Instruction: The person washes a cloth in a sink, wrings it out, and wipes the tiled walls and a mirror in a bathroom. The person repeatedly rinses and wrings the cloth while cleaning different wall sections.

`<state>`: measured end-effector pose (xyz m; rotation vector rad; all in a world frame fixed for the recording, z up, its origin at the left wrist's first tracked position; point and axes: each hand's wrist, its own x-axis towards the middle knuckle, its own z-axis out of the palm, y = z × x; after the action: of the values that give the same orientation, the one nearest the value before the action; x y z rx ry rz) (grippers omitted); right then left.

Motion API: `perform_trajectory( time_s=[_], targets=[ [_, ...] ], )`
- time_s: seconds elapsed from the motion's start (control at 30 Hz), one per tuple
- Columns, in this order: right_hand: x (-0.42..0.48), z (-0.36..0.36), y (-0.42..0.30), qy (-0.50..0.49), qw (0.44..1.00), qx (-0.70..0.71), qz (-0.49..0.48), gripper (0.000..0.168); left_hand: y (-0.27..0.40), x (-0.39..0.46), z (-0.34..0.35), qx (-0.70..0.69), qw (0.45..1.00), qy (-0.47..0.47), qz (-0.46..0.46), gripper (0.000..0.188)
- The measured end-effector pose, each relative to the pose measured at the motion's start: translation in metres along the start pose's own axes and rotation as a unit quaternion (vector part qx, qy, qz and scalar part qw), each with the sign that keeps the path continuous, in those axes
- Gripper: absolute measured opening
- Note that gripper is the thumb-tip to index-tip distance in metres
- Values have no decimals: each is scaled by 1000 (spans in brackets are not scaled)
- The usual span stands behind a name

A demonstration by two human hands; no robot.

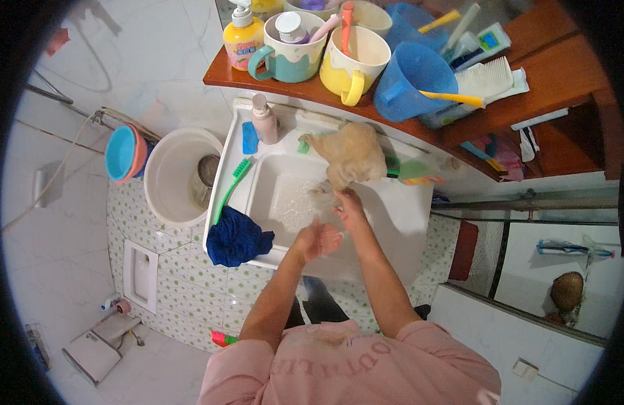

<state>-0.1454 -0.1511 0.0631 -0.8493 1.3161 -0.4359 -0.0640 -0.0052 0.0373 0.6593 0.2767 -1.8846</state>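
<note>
Both my hands are over a white washbasin [264, 190] with bubbly water [294, 202] in its bowl. My left hand [319, 240] is above the near side of the bowl, fingers slightly bent, nothing visible in it. My right hand [350, 208] is higher and to the right, its fingers apart just below a beige cloth [356, 152]. This cloth lies bunched at the back of the basin and seems to cover the tap. Something blurred and greyish beside my right fingertips could be running water; I cannot tell.
On the basin's left rim are a green brush [231, 187], a dark blue cloth [237, 238], a blue sponge [249, 137] and a pump bottle [264, 121]. A wooden shelf [302, 91] above bears mugs and a blue cup [411, 83]. A white bucket [178, 152] stands left.
</note>
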Motion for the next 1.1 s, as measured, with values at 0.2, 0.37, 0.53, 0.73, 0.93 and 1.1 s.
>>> perform_trajectory(
  time_s=[0.2, 0.37, 0.53, 0.73, 0.93, 1.1],
  targets=[
    [-65, -22, 34, -105, 968, -180, -141, 47, 2, 6, 37, -38, 990, 50, 127, 63],
    [-90, -91, 43, -110, 982, -114, -102, 48, -15, -5, 38, -11, 989, 63, 134, 49],
    [-92, -105, 57, -256, 915, 307, 57, 64, -22, -33, 62, -37, 998, -35, 44, 40],
    [-112, -54, -2, -337, 821, 455, -71, 69, -37, -63, 121, -59, 995, -81, 8, 44],
    [-75, -76, -32, -167, 960, 218, -53, 34, -35, -55, 120, 170, 984, -50, -18, 51],
    [-39, -74, -12, -73, 984, -84, -137, 35, -17, -28, 117, 441, 897, 25, -14, 40]
  ],
)
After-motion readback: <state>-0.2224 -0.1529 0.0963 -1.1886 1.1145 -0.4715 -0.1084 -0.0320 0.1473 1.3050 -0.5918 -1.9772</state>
